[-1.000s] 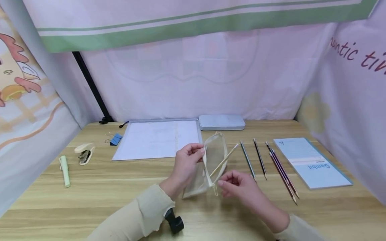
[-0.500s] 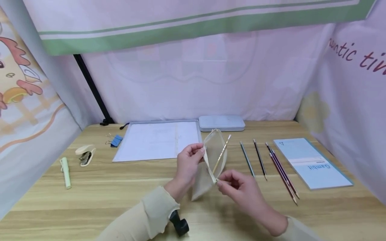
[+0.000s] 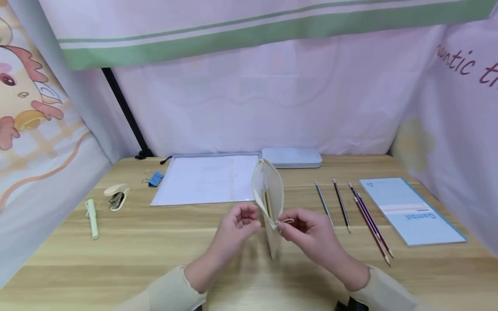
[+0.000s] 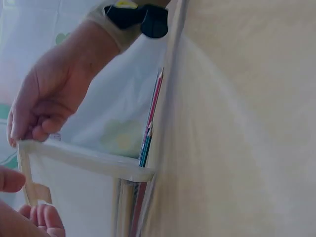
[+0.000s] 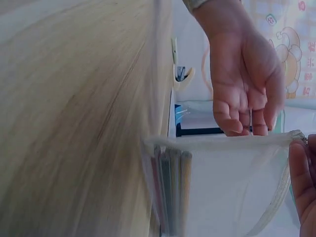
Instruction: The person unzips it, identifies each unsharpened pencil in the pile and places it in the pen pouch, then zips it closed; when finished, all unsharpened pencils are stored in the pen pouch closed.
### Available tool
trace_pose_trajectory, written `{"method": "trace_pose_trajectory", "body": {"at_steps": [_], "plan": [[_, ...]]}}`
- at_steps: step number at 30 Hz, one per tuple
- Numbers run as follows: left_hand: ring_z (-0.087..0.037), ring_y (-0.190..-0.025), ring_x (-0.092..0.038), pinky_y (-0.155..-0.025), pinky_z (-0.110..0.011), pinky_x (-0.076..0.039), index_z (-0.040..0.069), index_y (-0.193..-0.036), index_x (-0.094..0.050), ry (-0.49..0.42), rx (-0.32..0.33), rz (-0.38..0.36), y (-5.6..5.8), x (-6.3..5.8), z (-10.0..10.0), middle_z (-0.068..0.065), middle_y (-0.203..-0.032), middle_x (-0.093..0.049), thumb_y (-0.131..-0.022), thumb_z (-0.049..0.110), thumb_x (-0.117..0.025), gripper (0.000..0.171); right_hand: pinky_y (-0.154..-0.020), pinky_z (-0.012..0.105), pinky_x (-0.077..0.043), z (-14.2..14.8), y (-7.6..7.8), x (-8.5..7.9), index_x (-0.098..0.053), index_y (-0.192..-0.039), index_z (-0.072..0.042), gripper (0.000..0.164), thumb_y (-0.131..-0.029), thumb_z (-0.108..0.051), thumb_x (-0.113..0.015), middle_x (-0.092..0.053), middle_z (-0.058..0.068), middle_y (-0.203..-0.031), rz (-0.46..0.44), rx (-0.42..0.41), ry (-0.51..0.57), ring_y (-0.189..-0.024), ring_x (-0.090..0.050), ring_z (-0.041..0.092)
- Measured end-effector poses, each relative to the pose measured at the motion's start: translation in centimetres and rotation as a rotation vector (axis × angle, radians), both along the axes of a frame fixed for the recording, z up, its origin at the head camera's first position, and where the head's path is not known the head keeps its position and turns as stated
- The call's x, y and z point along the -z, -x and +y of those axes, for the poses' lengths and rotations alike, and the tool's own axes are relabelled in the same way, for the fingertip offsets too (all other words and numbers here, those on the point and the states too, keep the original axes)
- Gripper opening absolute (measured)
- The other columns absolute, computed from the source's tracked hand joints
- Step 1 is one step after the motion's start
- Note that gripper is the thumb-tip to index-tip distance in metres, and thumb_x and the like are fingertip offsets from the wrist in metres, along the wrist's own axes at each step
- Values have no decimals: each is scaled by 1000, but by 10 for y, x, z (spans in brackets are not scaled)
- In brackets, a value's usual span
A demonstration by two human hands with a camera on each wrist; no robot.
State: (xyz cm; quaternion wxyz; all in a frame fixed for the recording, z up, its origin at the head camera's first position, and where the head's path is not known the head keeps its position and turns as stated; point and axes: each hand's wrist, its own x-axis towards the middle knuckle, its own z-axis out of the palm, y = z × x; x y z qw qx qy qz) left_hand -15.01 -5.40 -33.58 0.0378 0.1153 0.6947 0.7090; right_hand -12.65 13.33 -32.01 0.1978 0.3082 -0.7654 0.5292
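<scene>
In the head view a pale, see-through mesh zip pouch (image 3: 277, 185) stands edge-on over the table, its mouth parted. Pencils (image 3: 267, 201) lean inside it; the right wrist view shows several pencils (image 5: 173, 182) through the mesh. My right hand (image 3: 311, 231) pinches the near end of the zip, where a small cord loop (image 3: 288, 220) sticks out. On the other side my left hand (image 3: 237, 226) is beside the pouch with loosely bent fingers and nothing in them. The right wrist view has this left hand (image 5: 244, 84) just behind the pouch rim.
To the right lie loose pencils (image 3: 341, 205) and a blue notepad (image 3: 412, 211). A light-blue case (image 3: 292, 158) and white papers (image 3: 206, 179) are at the back. On the left are a blue binder clip (image 3: 155, 179), a cream stapler (image 3: 117, 196) and a green pen-like stick (image 3: 92, 219).
My left hand has let go of the pouch rim and drawn slightly back. My right hand now pinches the zip end. The pouch has turned edge-on, and the protruding pencil has sunk inside.
</scene>
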Motion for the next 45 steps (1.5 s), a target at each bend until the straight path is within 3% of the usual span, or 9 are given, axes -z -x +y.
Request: {"method": "trace_pose_trajectory", "body": {"at_steps": [3,6,15,22,29,34,37,41,45], "plan": [[-25,-99,-51,-85,-28,-49,-6,-115,-50,53,97,33,-9,0,-1,-17,-108,-53,-76,-3,-64,42,-44,21,-48,-1,1,-2,-66,-88,0,9,-81,6,-64,-65,7,-69,-1,-9,-6,-57,-56,3],[-27,-101,-50,-89,-37,-48,-3,-117,-51,92,132,51,-11,1,2,-15,-109,-54,-74,0,-70,47,-43,21,-47,-4,3,-5,-66,-89,-1,10,-82,5,-64,-64,6,-68,5,-18,-19,-56,-54,3],[-16,-92,-53,-80,-26,-49,2,-110,-54,121,57,79,-10,0,11,-11,-103,-59,-74,9,-75,43,-47,24,-51,-7,9,-8,-65,-95,0,12,-85,5,-60,-64,7,-70,-3,-65,-31,-55,-57,8],[-14,-81,-56,-73,-22,-50,0,-97,-59,135,23,144,-10,1,11,-10,-90,-61,-74,2,-72,26,-47,23,-50,-5,13,-8,-64,-101,1,17,-86,5,-59,-61,5,-67,23,-104,-68,-55,-55,9],[-8,-68,-53,-60,-17,-45,-2,-78,-58,115,43,149,-15,1,11,-7,-77,-60,-75,-5,-65,8,-45,21,-48,3,25,-11,-63,-98,0,14,-85,3,-61,-60,3,-68,24,-12,-143,-54,-52,4],[-7,-70,-55,-62,-17,-47,-6,-78,-58,57,63,162,-19,1,9,-15,-82,-62,-76,-6,-65,7,-46,23,-49,18,33,-14,-62,-88,1,4,-86,3,-59,-59,9,-69,-79,59,-81,-55,-52,6],[-8,-70,-56,-64,-18,-49,-6,-80,-59,33,56,163,-19,-1,8,-16,-84,-62,-77,-4,-66,7,-47,25,-50,21,28,-10,-60,-92,2,7,-87,4,-57,-59,11,-71,-116,-26,-68,-56,-54,8],[-7,-71,-56,-64,-17,-50,-4,-83,-60,10,29,172,-17,-5,10,-14,-84,-63,-78,-1,-68,10,-49,24,-52,11,17,-5,-59,-101,2,19,-83,4,-62,-64,10,-77,-41,-181,-90,-61,-58,8],[-5,-69,-55,-63,-17,-49,-6,-83,-61,14,48,236,-16,-4,14,-17,-83,-62,-78,1,-70,13,-47,21,-50,1,11,-5,-59,-103,0,24,-80,3,-67,-65,5,-76,60,-147,-93,-60,-57,5]]}}
